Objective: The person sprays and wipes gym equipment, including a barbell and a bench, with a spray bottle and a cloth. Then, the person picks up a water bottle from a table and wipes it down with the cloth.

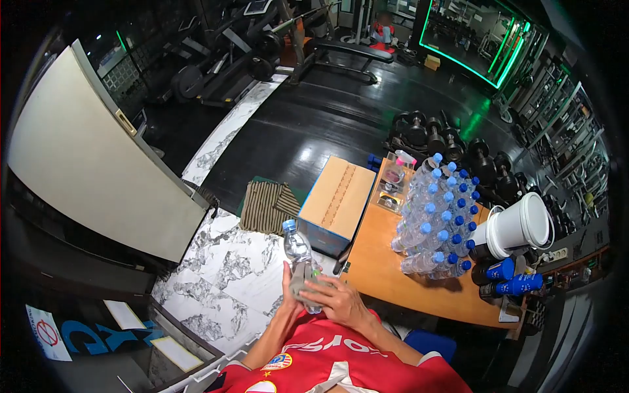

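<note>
A clear plastic water bottle (298, 247) with a light blue cap is held upright, slightly tilted, in front of my red shirt. My left hand (288, 289) is closed around its lower left side. A grey-brown cloth (301, 278) lies against the bottle's lower half. My right hand (339, 302) presses that cloth to the bottle, fingers bent over it. Part of the bottle's lower body is hidden behind the cloth and fingers. On the wooden table (367, 278) to the right stand many similar bottles (432, 226) with light and dark blue caps.
A cardboard box (334, 196) stands left of the table, beside a striped mat (267, 206). White buckets (524, 223) and blue-labelled containers (517, 283) sit at the table's right end. Dumbbells (436, 137) lie behind it. A white door (105, 157) is at left; a person (382, 31) is far back.
</note>
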A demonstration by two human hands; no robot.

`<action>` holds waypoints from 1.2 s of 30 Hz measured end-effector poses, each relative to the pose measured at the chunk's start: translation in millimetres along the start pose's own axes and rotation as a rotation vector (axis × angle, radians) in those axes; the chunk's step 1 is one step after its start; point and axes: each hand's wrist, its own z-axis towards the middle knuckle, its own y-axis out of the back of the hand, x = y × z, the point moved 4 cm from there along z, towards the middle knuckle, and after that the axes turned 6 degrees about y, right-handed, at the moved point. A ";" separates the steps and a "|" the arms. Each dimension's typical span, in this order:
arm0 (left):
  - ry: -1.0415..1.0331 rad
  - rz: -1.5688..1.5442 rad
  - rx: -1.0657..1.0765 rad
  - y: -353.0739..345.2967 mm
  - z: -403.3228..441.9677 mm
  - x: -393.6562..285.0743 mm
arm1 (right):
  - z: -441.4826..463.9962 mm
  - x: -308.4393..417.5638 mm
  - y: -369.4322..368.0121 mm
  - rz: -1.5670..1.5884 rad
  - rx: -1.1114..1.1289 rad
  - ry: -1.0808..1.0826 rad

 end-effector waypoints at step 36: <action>-0.078 -0.041 -0.137 5.5 0.8 -2.0 | 13.3 -3.8 0.4 0.064 -0.024 -0.124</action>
